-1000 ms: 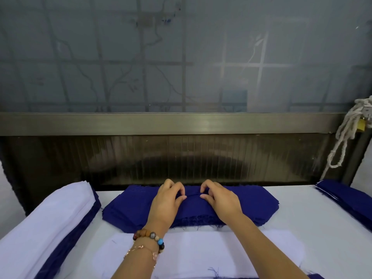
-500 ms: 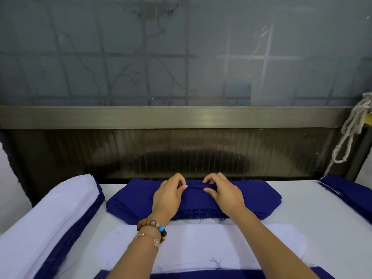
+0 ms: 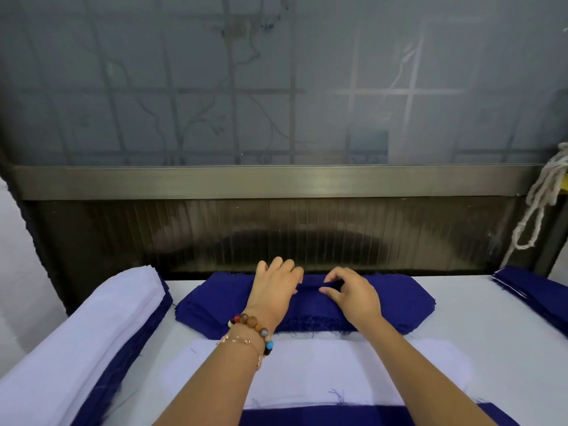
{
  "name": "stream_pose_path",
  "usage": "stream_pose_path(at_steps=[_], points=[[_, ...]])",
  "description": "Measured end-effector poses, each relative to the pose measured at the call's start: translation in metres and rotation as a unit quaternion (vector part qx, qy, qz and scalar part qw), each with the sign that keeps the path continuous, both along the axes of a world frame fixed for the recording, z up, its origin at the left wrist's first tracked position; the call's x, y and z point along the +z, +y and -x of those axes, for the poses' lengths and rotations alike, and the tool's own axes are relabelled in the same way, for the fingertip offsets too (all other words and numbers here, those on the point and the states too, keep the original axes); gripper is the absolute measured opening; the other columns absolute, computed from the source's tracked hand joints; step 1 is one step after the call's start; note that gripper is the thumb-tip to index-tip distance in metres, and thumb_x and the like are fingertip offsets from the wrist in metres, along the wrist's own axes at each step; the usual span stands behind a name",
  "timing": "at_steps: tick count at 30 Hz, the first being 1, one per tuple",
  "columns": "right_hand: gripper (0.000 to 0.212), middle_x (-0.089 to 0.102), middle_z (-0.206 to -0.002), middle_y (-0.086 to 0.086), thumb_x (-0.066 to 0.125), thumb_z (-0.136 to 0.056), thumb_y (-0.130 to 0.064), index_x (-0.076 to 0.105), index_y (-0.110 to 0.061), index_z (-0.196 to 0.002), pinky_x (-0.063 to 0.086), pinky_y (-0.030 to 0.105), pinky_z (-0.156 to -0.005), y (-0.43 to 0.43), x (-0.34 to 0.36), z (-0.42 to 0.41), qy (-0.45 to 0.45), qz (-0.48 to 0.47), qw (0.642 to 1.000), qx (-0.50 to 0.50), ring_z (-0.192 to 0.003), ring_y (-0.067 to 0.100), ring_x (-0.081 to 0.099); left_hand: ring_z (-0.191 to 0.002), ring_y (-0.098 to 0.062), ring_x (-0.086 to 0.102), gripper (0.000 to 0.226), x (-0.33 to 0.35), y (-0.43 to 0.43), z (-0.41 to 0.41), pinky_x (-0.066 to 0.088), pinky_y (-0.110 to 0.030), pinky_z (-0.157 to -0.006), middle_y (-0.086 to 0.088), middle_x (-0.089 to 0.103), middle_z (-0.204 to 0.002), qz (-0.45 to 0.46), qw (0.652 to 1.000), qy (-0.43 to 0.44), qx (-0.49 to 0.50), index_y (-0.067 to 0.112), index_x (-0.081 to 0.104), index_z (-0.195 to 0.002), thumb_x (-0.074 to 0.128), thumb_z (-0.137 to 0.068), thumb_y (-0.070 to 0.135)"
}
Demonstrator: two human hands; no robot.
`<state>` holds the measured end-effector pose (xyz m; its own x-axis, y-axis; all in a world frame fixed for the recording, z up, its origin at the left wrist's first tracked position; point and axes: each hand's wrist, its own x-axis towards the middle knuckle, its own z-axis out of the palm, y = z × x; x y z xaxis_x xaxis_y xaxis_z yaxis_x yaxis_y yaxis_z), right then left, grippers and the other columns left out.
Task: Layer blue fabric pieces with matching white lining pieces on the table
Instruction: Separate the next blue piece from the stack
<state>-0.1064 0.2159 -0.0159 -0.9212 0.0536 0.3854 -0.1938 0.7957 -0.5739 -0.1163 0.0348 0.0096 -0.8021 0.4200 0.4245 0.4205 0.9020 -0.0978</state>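
Table (image 3: pixel 491 333): fabric stack (image 3: pixel 399 302) mid far edge, lining piece (image 3: pixel 307 373) before it, layered pile (image 3: pixel 76 348) left edge, second stack (image 3: pixel 538 290) right edge.

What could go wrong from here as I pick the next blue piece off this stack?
1. The right hand pinches a ridge on top of the blue stack; it may catch two layers instead of one.
2. The frayed threads along the stack's near edge could snag and drag lower pieces askew, even with the left hand resting on top.
3. Loose blue threads lie on the white lining piece and might get trapped under the next layer.
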Motion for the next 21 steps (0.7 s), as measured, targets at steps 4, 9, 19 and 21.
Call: stream_pose_path(at_steps=[4,9,19,21], points=[[0.016,0.059,-0.102,-0.009,0.074,-0.082,-0.031,0.063,-0.027,-0.093,0.040,0.014,-0.071,0.012,0.008,0.003,-0.063,0.040,0.997,0.005,-0.084,0.006,0.053,-0.110,-0.015,0.047,0.022,-0.010,-0.022,-0.004,0.028,-0.035,-0.098,0.008,0.056,-0.115,-0.035,0.998,0.002,0.044,0.029,0.052,-0.117,0.045,-0.098,0.039],[0.030,0.054,-0.125,0.003,0.065,-0.090,-0.027,0.058,-0.019,-0.118,0.044,0.031,-0.098,0.057,0.036,0.001,-0.203,-0.090,0.975,0.029,-0.114,0.020,0.051,-0.112,-0.012,0.045,0.024,0.001,-0.078,-0.001,0.027,-0.036,-0.097,0.013,0.056,-0.117,-0.079,0.989,-0.079,0.095,0.034,0.053,-0.114,0.047,-0.096,0.048],[0.020,0.065,-0.088,0.007,0.069,-0.087,-0.030,0.060,-0.014,-0.081,0.039,0.028,-0.064,0.138,0.030,-0.041,-0.209,-0.004,0.960,-0.187,-0.084,0.024,0.059,-0.085,-0.023,0.061,0.014,0.000,-0.145,-0.018,0.047,-0.035,-0.078,-0.003,0.067,-0.085,-0.370,0.905,-0.137,0.162,0.017,0.065,-0.082,0.077,-0.080,0.023],[0.026,0.062,-0.073,0.004,0.069,-0.088,-0.030,0.059,-0.014,-0.069,0.038,0.029,-0.059,0.137,0.029,-0.046,-0.175,0.058,0.964,-0.192,-0.072,0.021,0.056,-0.073,-0.019,0.060,0.019,0.003,-0.144,-0.025,0.045,-0.033,-0.069,0.002,0.064,-0.069,-0.422,0.884,-0.106,0.172,0.021,0.062,-0.068,0.077,-0.080,0.020]])
